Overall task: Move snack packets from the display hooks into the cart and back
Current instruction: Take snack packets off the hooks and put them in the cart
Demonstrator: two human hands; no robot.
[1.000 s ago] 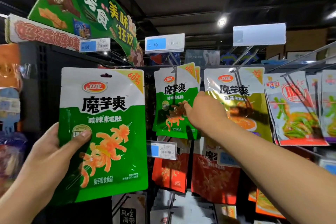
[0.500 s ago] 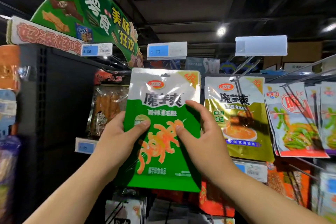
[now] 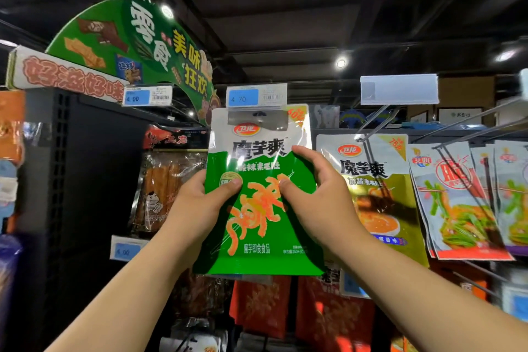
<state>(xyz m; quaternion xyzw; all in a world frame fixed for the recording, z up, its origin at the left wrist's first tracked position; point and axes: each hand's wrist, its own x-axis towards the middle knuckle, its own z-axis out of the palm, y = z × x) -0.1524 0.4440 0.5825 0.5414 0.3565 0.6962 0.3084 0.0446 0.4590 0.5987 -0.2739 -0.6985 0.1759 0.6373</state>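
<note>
1. Left grip (image 3: 197,208): closed on the left edge of the green snack packet (image 3: 265,251). The thumb lies across the printed front and the fingers are hidden behind.
2. Right grip (image 3: 323,203): closed on the right side of the same packet. The thumb tip presses on the front and the fingers curl round the edge.
3. Packet: held upright between both grips, raised against the display. Its top margin sits just under the 4.70 price tag (image 3: 255,95), whose clear flap overlaps the hang hole (image 3: 258,114).
4. Display hook for this packet: hidden behind tag and packet. Whether it passes through the hole cannot be told.
5. Neighbours: an olive packet (image 3: 377,180) of the same brand hangs just to the right on its own wire hook (image 3: 368,130), beneath a blank label holder (image 3: 398,89). Red-edged packets (image 3: 457,208) hang beyond it.
6. Cart: not in view.
7. Progress (judgement): with the packet's hole level with the tag, this reads as the return leg, at the point of hanging. Left to do: seat the hole on the hook and let go with both grips. How many packets remain to be returned cannot be judged from here.
</note>
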